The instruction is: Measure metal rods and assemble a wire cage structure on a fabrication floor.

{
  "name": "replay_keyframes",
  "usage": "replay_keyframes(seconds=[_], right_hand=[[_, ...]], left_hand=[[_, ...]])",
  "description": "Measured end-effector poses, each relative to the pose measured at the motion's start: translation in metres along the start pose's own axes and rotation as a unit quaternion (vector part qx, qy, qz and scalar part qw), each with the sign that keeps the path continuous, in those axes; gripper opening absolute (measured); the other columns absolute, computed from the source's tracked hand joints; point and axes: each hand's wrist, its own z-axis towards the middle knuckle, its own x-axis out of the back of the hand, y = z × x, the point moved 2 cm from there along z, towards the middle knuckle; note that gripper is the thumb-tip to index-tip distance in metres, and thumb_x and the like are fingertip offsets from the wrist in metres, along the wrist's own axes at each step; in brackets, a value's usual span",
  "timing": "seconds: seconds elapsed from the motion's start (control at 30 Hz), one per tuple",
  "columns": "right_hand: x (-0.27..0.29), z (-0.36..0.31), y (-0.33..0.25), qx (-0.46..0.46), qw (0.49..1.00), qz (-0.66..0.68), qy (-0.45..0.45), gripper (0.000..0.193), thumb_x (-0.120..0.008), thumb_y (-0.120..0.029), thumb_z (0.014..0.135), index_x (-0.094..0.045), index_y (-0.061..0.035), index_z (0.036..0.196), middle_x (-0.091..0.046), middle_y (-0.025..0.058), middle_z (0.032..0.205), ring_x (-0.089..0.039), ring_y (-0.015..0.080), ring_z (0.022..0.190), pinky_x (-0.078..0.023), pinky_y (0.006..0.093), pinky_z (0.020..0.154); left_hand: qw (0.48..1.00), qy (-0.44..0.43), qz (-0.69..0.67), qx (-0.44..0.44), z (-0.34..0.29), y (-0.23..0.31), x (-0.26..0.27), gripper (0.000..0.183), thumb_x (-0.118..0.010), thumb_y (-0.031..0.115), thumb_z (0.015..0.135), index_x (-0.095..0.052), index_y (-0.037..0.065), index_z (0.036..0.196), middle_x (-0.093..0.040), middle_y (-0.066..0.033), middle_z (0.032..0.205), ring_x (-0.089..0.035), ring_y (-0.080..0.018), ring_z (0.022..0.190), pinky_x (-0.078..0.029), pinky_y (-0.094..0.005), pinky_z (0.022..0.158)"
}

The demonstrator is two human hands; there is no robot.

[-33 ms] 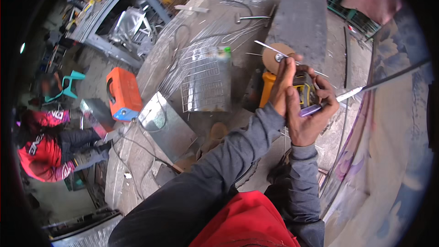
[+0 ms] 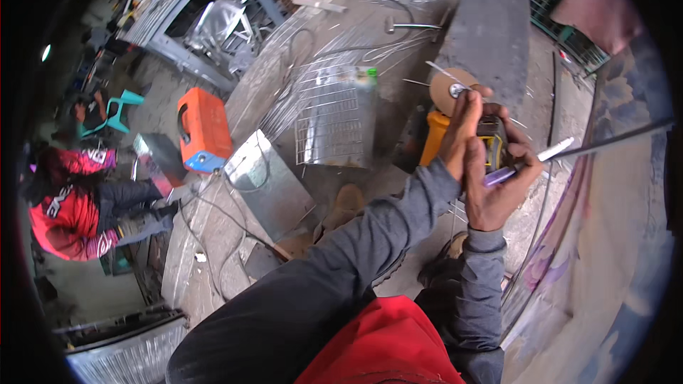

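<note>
My left hand (image 2: 461,128) reaches up beside a tan round disc (image 2: 444,89), its fingers straight and close together. At the fingertips runs a thin pale metal rod (image 2: 442,71), which crosses in front of the disc. My right hand (image 2: 496,195) presses close against the left, fingers curled around a slim purple-and-white stick (image 2: 544,152) whose white end points right. Between and behind the hands shows a black-and-yellow tool body (image 2: 489,128), mostly covered. A yellow-orange part (image 2: 433,144) stands below the disc. Some of my fingers are hidden.
Wire grids lie on a shiny metal sheet (image 2: 348,135), near long loose wires. A hammer (image 2: 414,26) lies beyond, beside a dark grey slab (image 2: 491,21). An orange machine (image 2: 204,128) with cables sits left, near a person in red (image 2: 67,217). A patterned cloth (image 2: 597,242) hangs right.
The whole scene has shifted a little to the right in the picture as my head moves. My hands stay together at the disc, with much the same grip.
</note>
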Motion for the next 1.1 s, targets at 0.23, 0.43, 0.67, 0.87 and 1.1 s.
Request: replay_keyframes(seconds=[0.23,0.43,0.67,0.87,1.1], right_hand=[[0.024,0.002,-0.007,0.032,0.99,-0.099,-0.091,0.04,-0.073,-0.007,0.086,-0.039,0.0005,0.106,-0.057,0.0247,0.122,-0.058,0.0308,0.11,-0.044,0.0413,0.098],[0.022,-0.001,0.003,-0.052,0.983,-0.085,-0.152,0.034,-0.068,-0.015,0.094,-0.037,-0.001,0.1,-0.058,0.0272,0.128,-0.057,0.0281,0.115,-0.042,0.0372,0.102],[0.051,0.006,0.022,-0.123,0.962,-0.088,-0.226,0.024,-0.06,-0.015,0.098,-0.046,0.0021,0.108,-0.061,0.0225,0.122,-0.059,0.025,0.108,-0.048,0.0337,0.093],[0.074,0.011,0.032,-0.074,0.947,-0.168,-0.263,0.031,-0.051,-0.019,0.101,-0.051,0.0062,0.12,-0.062,0.0182,0.118,-0.058,0.0251,0.106,-0.045,0.0344,0.095],[0.083,0.015,0.047,-0.112,0.949,-0.179,-0.235,0.031,-0.053,-0.022,0.102,-0.059,0.0032,0.119,-0.064,0.018,0.113,-0.061,0.0254,0.101,-0.047,0.0344,0.091]], left_hand=[[0.977,0.002,0.146,-0.154,0.018,-0.01,0.0,0.021,-0.047,0.027,0.105,-0.054,0.007,0.102,-0.049,0.0032,0.083,-0.043,-0.0048,0.07,-0.04,-0.0233,0.062],[0.956,0.091,0.182,-0.21,0.014,0.004,0.004,0.021,-0.045,0.026,0.105,-0.049,0.006,0.101,-0.052,-0.0072,0.081,-0.049,-0.015,0.074,-0.043,-0.0305,0.069],[0.97,0.11,0.06,-0.207,0.04,0.029,0.022,0.026,-0.044,0.032,0.106,-0.049,0.009,0.095,-0.04,0.0033,0.066,-0.037,-0.0039,0.054,-0.031,-0.0234,0.048],[0.949,0.167,-0.038,-0.266,0.055,0.034,0.036,0.029,-0.045,0.037,0.105,-0.05,0.009,0.095,-0.039,0.0046,0.067,-0.033,-0.0031,0.049,-0.028,-0.023,0.045],[0.947,0.187,-0.016,-0.261,0.056,0.049,0.042,0.031,-0.047,0.04,0.104,-0.051,0.011,0.096,-0.042,0.0057,0.074,-0.037,-0.0027,0.056,-0.032,-0.0216,0.049]])
